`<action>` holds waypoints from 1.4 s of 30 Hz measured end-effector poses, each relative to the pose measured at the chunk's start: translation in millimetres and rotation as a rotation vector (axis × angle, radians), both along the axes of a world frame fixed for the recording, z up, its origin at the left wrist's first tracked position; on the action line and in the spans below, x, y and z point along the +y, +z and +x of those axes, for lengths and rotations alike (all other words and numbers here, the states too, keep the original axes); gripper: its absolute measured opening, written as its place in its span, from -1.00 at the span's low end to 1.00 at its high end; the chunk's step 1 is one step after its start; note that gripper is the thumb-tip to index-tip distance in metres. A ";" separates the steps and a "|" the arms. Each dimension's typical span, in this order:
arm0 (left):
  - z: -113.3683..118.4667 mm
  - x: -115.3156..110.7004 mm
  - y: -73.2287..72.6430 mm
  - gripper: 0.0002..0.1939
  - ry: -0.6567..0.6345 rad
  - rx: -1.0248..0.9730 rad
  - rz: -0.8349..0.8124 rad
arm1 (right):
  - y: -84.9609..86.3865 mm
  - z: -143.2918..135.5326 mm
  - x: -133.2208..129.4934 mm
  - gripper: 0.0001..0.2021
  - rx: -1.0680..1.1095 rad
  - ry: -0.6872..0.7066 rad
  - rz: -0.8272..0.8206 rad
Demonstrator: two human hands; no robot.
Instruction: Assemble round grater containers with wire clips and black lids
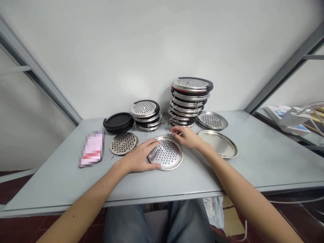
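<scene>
A round metal grater plate [165, 154] with a raised rim and rows of punched holes lies flat near the front of the table. My left hand [140, 157] grips its left side, thumb at the near rim and fingers over the far left part. Just beyond the plate's upper right edge is my right hand [186, 136], fingers loosely bent and apart, with nothing visible in them. Its fingertips are close to the foot of a tall stack of clipped grater assemblies [189, 104]. To its right lies a shallow metal lid [219, 144].
A shorter stack of grater assemblies [145, 113] stands behind, beside black rings [118, 122]. A darker perforated disc [124, 143] lies left, near a blurred phone-like object [92, 148]. More grater plates [212, 120] sit at back right. A wall [126, 50] closes the back.
</scene>
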State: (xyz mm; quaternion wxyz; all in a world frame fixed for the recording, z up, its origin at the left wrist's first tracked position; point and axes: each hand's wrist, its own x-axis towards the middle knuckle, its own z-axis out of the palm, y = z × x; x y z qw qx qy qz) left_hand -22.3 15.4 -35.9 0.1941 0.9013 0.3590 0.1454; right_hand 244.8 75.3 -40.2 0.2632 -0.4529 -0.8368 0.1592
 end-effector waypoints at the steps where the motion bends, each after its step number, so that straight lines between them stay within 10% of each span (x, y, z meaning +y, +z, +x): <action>1: -0.2 0.3 -0.3 -0.09 0.002 -0.002 0.003 | 0.3 0.3 -0.1 -0.78 -0.010 -0.004 0.038; 19: -1.5 1.7 0.7 -0.12 0.052 -0.004 0.019 | -18.7 -25.4 -2.9 -0.86 0.072 0.082 0.095; 42: -6.1 2.8 1.7 0.02 0.024 -0.022 -0.070 | -3.2 -18.9 -6.2 -0.86 0.064 0.164 -0.057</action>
